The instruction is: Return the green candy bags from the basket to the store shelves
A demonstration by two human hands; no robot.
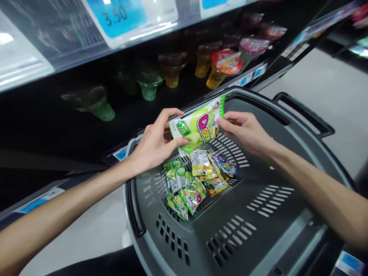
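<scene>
Above the far end of a dark grey shopping basket (276, 161), both hands hold one green-and-white candy packet (198, 124) with "QQ" lettering facing up. My left hand (161, 140) grips its left end, thumb on the front and fingers behind. At the packet's right end, my right hand (244, 128) pinches the green crimped edge. Below, on the basket's slotted floor, lie several small packets: green ones (192, 195) to the left, yellow ones (201, 163) in the middle, and a dark blue one (225, 165) to the right.
Beyond the basket, a dark shelf (129, 115) bears several jelly cups, among them a green cup (149, 84) and a red-lidded cup (222, 67). A shelf edge with a 3.50 price tag (117, 15) crosses the top. The basket's handle (304, 115) sticks out at the right.
</scene>
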